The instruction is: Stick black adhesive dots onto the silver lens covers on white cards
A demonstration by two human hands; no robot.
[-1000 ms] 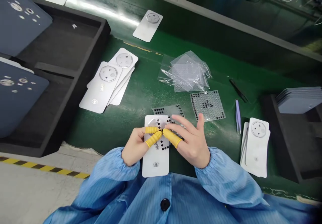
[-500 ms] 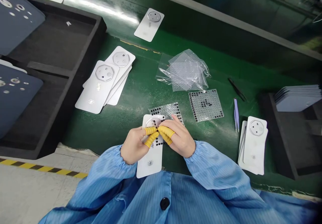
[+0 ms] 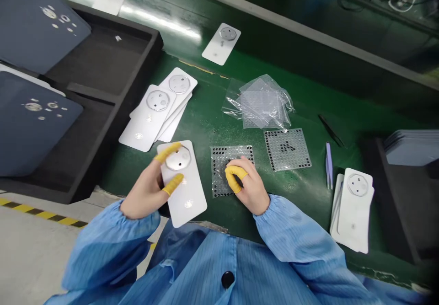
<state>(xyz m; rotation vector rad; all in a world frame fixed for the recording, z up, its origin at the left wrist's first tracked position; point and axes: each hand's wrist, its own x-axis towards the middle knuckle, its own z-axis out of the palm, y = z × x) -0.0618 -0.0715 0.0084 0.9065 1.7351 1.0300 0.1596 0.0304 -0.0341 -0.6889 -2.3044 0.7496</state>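
Observation:
My left hand [image 3: 151,184], in yellow finger covers, has its thumb and forefinger apart over a white panel [image 3: 192,188] with an octagonal ring and holes at its top. The panel lies tilted near the table's front edge. To its right, a clear sheet with rows of black dots [image 3: 219,165] lies flat on the green table. My right hand [image 3: 248,181] is over this sheet, its yellow-covered thumb and forefinger pinched together; whatever is between the tips is too small to name. A second dotted sheet [image 3: 291,152] lies just beyond, to the right.
Stacked white panels [image 3: 144,126] sit at left beside a black tray [image 3: 137,72] with blue-grey panels. Clear plastic bags [image 3: 264,104] lie behind the sheets. At right are purple tweezers [image 3: 329,165], black tweezers [image 3: 331,130], more white panels [image 3: 353,213] and another dark tray [image 3: 394,204].
My hands have moved apart. The white panel now lies further left, under my left hand, clear of the dotted sheet. My right hand has gone to that sheet. The view has also shifted.

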